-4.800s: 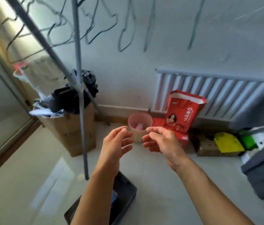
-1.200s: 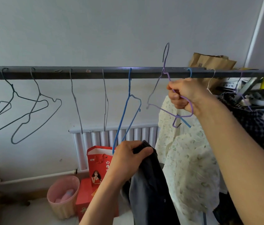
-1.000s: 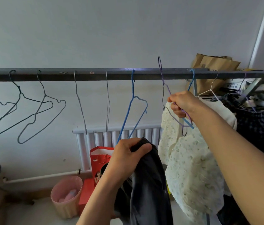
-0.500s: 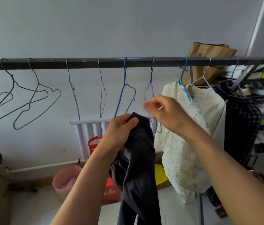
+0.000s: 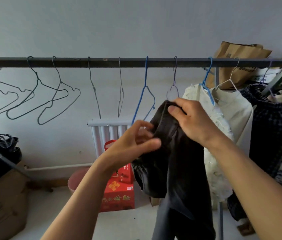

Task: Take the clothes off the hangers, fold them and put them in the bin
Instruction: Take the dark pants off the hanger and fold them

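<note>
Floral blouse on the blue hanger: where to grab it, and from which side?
Floral blouse: probably pinch its left shoulder just under the blue hanger, coming from the left. That edge hangs exposed, while the cream shirt crowds its right side.

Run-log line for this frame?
left hand: pinches dark grey fabric garment | right hand: grips garment top | garment: hangs unfolded

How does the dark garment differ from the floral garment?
The dark garment is off any hanger, gripped by the left hand and right hand; the floral garment hangs from a blue hanger on the rail. The dark garment is plain; the floral garment is cream with small prints. Both hang unfolded.
</note>
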